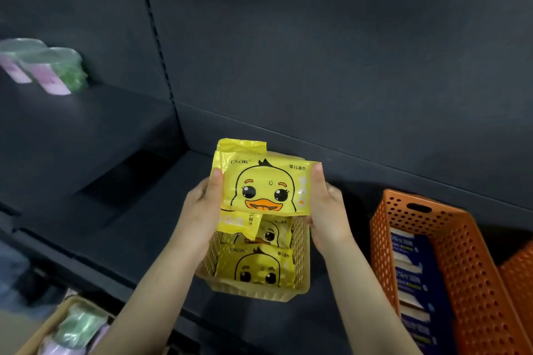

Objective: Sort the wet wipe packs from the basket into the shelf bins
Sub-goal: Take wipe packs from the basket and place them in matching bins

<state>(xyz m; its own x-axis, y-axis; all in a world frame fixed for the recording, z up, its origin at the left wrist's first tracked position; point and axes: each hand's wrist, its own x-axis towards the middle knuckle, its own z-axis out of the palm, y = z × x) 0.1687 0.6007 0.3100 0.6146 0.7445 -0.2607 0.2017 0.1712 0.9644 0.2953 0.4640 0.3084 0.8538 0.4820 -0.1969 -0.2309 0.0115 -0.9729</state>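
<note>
At lower left the basket [54, 317] is blurred and cut off. Our left hand [202, 207] and right hand [327, 210], fingers [217, 179] gripping the ends, hold a stack of yellow duck packs [268, 187] level over the yellow bin [259, 292], probably to lay it in flat; we cannot count the stack. The orange bin [473, 253] is cropped on its right.

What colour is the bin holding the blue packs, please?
Orange with round holes; the bin shows in head view.
</note>
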